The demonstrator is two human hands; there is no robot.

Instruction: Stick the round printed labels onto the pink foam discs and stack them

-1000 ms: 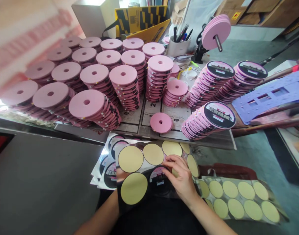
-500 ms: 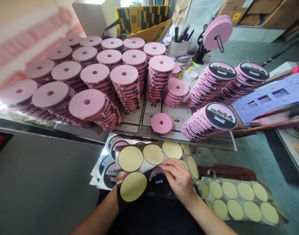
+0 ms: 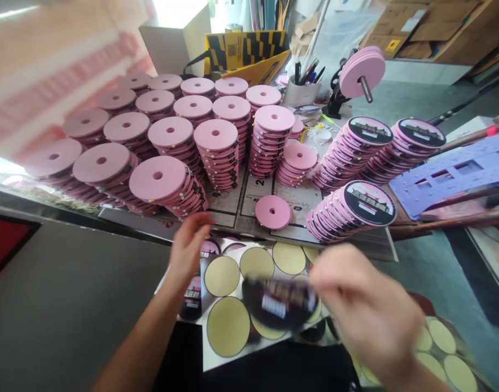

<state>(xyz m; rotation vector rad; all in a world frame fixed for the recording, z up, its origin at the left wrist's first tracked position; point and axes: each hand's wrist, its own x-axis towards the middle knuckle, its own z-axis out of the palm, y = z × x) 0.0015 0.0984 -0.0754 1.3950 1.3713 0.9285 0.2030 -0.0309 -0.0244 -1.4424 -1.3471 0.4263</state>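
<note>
My right hand (image 3: 367,310), blurred by motion, holds a round black sticker (image 3: 279,302) by its right edge, lifted above the sticker sheet (image 3: 229,321) on my lap. That sheet shows several empty yellow circles. My left hand (image 3: 189,247) is raised over the sheet's left edge, near the table's front edge, fingers loosely curled and blurred, nothing seen in it. A single pink disc (image 3: 273,212) lies flat on the table just beyond both hands.
Many stacks of pink discs (image 3: 217,152) fill the table's left and middle. Leaning stacks with black labels (image 3: 350,209) stand at the right. A pen cup (image 3: 302,90), a spindle with discs (image 3: 361,71) and a purple plate (image 3: 454,169) lie beyond. Another used sheet (image 3: 441,348) lies at lower right.
My right hand has peeled the black sticker off the sheet and lifted it. My left hand came up from under the sheet toward the table edge. The view shifted slightly down.
</note>
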